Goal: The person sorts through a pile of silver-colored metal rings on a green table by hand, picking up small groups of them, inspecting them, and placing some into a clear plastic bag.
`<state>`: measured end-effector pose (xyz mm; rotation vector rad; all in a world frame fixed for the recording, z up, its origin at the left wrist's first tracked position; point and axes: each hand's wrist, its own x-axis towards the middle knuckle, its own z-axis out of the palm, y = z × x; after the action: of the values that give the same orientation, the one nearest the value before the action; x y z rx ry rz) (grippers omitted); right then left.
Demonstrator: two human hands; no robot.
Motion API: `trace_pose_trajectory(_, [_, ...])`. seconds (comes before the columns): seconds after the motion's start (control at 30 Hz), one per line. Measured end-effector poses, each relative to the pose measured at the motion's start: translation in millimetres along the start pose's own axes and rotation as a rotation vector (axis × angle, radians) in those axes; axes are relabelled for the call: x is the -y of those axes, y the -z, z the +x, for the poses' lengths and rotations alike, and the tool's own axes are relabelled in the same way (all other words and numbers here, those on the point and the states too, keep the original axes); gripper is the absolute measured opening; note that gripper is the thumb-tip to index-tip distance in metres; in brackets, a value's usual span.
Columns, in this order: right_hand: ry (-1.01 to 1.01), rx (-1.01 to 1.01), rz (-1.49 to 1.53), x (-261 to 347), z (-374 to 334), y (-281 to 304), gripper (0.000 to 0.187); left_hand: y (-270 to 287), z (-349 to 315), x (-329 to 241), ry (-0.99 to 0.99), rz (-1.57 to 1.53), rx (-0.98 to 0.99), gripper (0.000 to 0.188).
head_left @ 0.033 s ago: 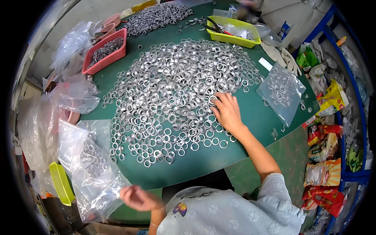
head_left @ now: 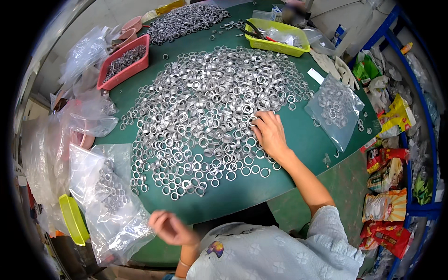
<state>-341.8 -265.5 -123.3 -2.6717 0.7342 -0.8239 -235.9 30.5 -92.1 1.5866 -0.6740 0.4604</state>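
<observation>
A broad heap of small silver metal rings [head_left: 200, 107] covers much of the green table [head_left: 233, 198]. At the heap's right side my right hand [head_left: 271, 136] has its fingers bent down onto the rings, thumb and fingertips drawn in around some of them. How many rings it grips is hidden. My left hand [head_left: 172, 228] is in the air off the table's near edge, blurred, its fingers loosely curled. Beside it lies a clear plastic bag [head_left: 109, 224] with rings inside. Another clear bag of rings [head_left: 335, 109] lies flat on the right of the table.
Far left stands a pink tray [head_left: 125, 78] of small metal parts. A yellow-green basket [head_left: 278, 45] with pliers is at the back right. Behind is a second heap of darker parts [head_left: 186, 23]. A blue shelf frame [head_left: 406, 154] with packages stands right; a yellow-green tray [head_left: 73, 221] is left.
My left hand has moved slightly up and to the right, away from the clear bag beside it. My right hand stays at the same place on the heap.
</observation>
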Motion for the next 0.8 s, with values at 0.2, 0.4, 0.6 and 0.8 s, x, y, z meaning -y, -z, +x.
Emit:
trace_pose_trajectory(0.2, [-0.621,0.004,1.115,-45,-22,22,0.007,-109,23,-8,0.038,-0.052,0.890,0.035])
trace_pose_trajectory(0.4, [-0.727,0.185,1.336,-61,-7,44,0.013,-222,43,20,-0.251,0.125,0.931,0.051])
trace_pose_trajectory(0.6, [-0.224,0.111,0.468,-50,13,20,0.025,-263,38,49,-0.362,0.288,0.992,0.042])
trace_pose_trajectory(0.8, [-0.023,0.088,0.226,-40,-5,18,0.017,-231,30,37,-0.355,0.184,1.061,0.033])
